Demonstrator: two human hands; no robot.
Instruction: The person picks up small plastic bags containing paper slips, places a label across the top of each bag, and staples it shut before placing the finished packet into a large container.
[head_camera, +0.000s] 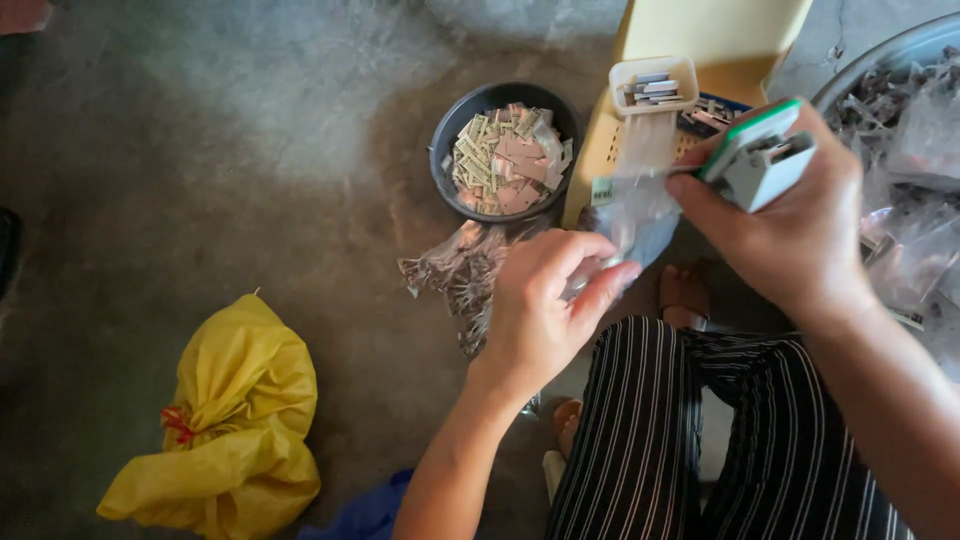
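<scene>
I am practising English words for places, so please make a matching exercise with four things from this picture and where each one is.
Things:
1. yellow bag
2. dark bowl
3. stapler
4. clear packet

Places:
A. in the right hand
B. between both hands, the left hand pinching its lower end
C. on the floor, lower left
D. top middle, full of paper slips

Pairs: 1-C, 2-D, 3-A, 4-B

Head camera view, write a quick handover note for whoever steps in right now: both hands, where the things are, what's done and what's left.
Left hand: pinches the small clear bag from below.
Right hand: grips the grey-and-green stapler at the bag's top edge.
Dark bowl of paper slips sits on the floor ahead; a white tub of small parts rests on the yellow crate. Sealed clear packets lie below the bowl.
Done: a pile of packets.
Left: whether this bag is stapled yet cannot be told.
</scene>
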